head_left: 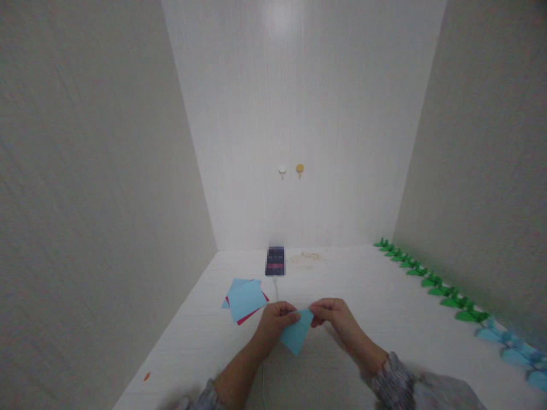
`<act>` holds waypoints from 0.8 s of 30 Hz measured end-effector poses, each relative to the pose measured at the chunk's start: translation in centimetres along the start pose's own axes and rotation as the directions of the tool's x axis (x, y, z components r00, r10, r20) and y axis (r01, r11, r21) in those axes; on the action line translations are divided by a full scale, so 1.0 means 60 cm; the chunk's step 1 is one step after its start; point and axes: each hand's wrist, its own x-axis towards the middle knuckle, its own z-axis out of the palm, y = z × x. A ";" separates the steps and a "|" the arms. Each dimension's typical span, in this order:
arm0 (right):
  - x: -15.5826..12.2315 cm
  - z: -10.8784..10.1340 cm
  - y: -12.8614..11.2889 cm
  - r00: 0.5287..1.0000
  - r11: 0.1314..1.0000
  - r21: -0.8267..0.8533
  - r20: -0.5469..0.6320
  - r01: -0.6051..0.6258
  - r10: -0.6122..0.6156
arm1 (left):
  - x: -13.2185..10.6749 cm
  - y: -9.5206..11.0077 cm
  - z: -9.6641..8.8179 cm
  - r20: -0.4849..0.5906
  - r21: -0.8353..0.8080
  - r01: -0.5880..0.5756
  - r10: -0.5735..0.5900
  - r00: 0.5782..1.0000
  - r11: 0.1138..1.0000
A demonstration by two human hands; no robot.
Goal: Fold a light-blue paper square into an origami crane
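Note:
A folded piece of light blue paper (297, 336) is held up between my two hands, above the near part of the white table. My left hand (280, 319) pinches its upper left edge, thumb on top. At the upper right corner, the fingertips of my right hand (329, 312) are closed on the paper. Just beyond my left hand lies a loose stack of square paper sheets (247, 299), light blue on top with red edges showing underneath.
A phone (275, 262) with a cable leans near the back wall. Green folded-paper pieces (431, 282) run in a row along the right side, with blue ones (513, 344) nearer. Two hooks, white (282, 169) and yellow (299, 168), are on the wall. An orange scrap (147, 376) lies front left.

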 end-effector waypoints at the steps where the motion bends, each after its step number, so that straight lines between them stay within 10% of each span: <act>1: 0.001 -0.003 -0.001 1.000 1.000 0.007 -0.017 -0.013 0.014 | 0.000 0.000 -0.001 -0.007 0.008 0.003 -0.003 1.000 1.000; 9: 0.003 -0.022 -0.009 0.984 0.996 0.093 -0.179 0.001 0.016 | 0.008 -0.003 -0.007 -0.070 0.040 0.023 -0.020 0.997 0.999; 24: 0.015 0.015 0.033 1.000 0.986 -0.163 -0.014 0.021 -0.024 | 0.008 -0.018 -0.001 0.051 0.024 0.013 -0.014 0.999 1.000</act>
